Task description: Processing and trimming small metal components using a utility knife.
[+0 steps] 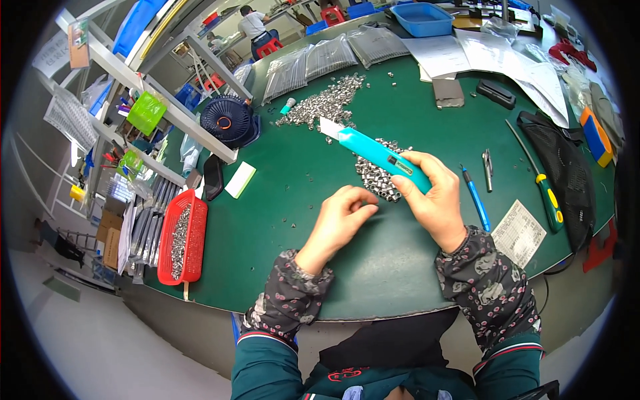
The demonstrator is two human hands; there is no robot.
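Observation:
My right hand (437, 199) grips a teal utility knife (380, 155), with its broad pale blade (330, 129) pointing to the far left. Under the knife lies a heap of small silvery metal pieces (377, 175), partly covered by the handle. My left hand (341, 219) rests close to the near left side of that heap, its fingers curled in and thumb near the forefinger. Whatever those fingers may hold is hidden. Farther back spreads a larger heap of similar metal pieces (327, 103), with a small teal-and-white piece (288, 105) at its left edge.
On the left stand a red basket (200, 240) of small metal parts, a dark fan (230, 121) and a phone (213, 177). To the right lie a blue pen (475, 200), a screwdriver (548, 200) and a black mesh bag (567, 173). Filled plastic bags (330, 57) line the back.

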